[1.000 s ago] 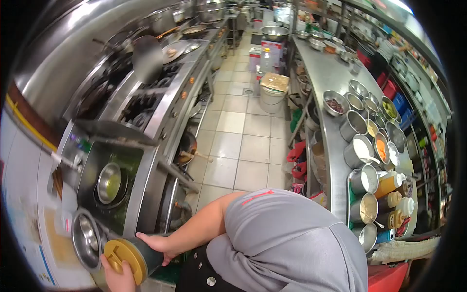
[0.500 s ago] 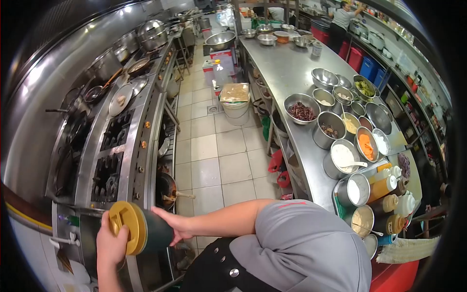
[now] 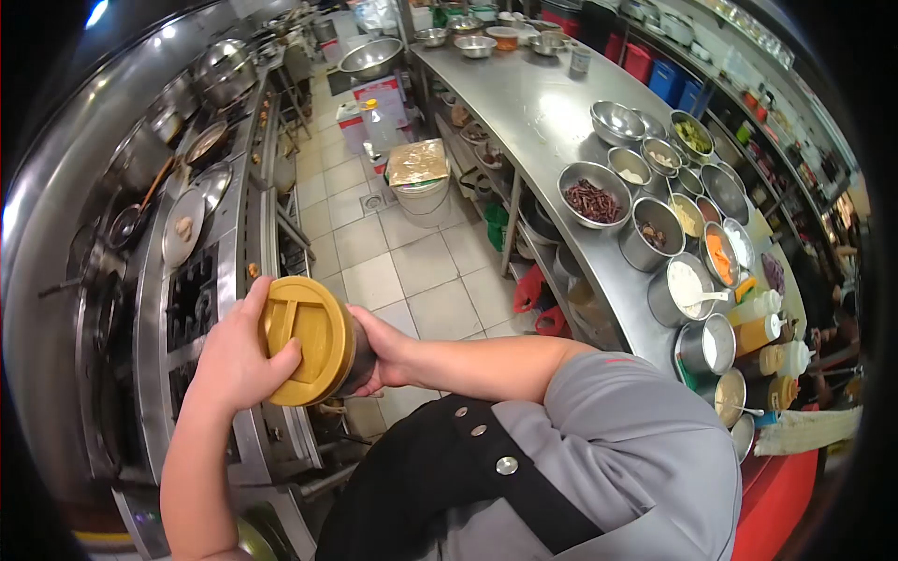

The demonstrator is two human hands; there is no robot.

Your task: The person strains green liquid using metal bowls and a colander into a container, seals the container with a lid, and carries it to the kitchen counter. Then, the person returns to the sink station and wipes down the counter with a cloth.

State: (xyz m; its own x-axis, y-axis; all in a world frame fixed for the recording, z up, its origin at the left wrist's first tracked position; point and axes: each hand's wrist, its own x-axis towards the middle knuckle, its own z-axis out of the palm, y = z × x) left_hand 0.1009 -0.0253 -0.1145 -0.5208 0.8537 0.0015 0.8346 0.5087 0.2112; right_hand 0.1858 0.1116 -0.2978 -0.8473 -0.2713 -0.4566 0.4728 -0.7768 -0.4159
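Between my hands is a dark jar [image 3: 359,363] with a wide gold-yellow screw lid [image 3: 313,327], tilted so that the lid faces up toward me. My left hand [image 3: 234,360] grips the lid's left edge, its thumb lying on the top and its fingers curled over the far rim. Around the jar's right side wraps my right hand [image 3: 385,348], with some of its fingers hidden behind the jar. What the jar holds cannot be seen. It is held in the air in front of the stove's front edge.
The stove [image 3: 192,309] with pans and pots runs along the left. On the right, a steel counter [image 3: 524,112] carries dried chillies [image 3: 594,199], several steel containers and squeeze bottles [image 3: 756,332]. A covered white bucket [image 3: 421,201] stands on the tiled floor [image 3: 374,276].
Both hands have brought the jar up and to the right, closer to my body. The lid now faces me more. My view has shifted, so the stove and counter appear displaced.
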